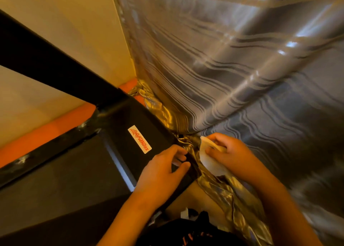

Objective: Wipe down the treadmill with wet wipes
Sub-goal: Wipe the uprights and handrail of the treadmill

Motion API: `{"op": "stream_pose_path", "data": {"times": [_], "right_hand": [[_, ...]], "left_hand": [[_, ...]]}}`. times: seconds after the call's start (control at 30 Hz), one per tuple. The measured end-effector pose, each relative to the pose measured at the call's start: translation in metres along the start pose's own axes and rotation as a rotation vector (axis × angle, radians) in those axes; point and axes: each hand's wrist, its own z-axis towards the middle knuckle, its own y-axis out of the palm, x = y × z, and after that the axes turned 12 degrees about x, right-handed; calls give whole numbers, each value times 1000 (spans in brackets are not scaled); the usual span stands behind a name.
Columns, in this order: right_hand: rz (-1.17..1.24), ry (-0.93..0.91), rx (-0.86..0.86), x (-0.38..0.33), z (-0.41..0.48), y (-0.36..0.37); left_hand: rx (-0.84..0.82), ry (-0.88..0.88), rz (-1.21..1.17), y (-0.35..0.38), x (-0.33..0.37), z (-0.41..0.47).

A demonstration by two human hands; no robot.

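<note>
The black treadmill [130, 139] fills the lower left, its front motor cover bearing a white label with red lettering [139, 141]. A black upright bar [55, 67] runs from the cover up to the left. My left hand [163, 171] grips the cover's right front corner, fingers curled over the edge. My right hand [229, 152] holds a crumpled white wet wipe [208, 158] just to the right of that corner, close to the curtain's hem. The dark running belt [65, 180] lies at lower left.
A shiny grey striped curtain [242, 68] hangs over the right half and bunches on the floor against the treadmill's front. A cream wall [65, 22] with an orange skirting strip [46, 134] stands at left. Dark clothing shows at the bottom edge.
</note>
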Motion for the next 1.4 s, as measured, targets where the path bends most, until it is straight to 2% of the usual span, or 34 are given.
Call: {"op": "stream_pose_path", "data": {"times": [0.13,0.33,0.43,0.5,0.6,0.8,0.93,1.07,1.23,1.3,1.4], "right_hand": [[52,-87,-49,-13,27,15],[146,-154,-303,-35,82,36],[163,-208,-484,-45,116,43],[164,-243,-589,-54,137,43],[204,-266,-759,-62,158,39],[268,-230,-947,-70,172,30],[302,-260,-992,-78,167,38],[366,-199,-979,-82,154,47],[248,-290,-1242,-85,122,51],[183,-402,-1188,-79,108,57],[240,-410,-1034,-83,104,60]], "left_hand": [[112,-26,-53,-2,2,5],[256,-137,-71,-14,-2,24],[409,-234,-74,-15,-9,38],[521,-310,-132,-11,-9,49],[592,-400,-299,1,0,64],[747,-481,-484,19,22,53],[954,-531,-694,25,29,19],[1163,-559,-804,25,27,-8],[1232,-503,-805,16,31,-20],[1251,-476,-783,14,32,-23],[1325,-455,-729,10,33,-30]]}}
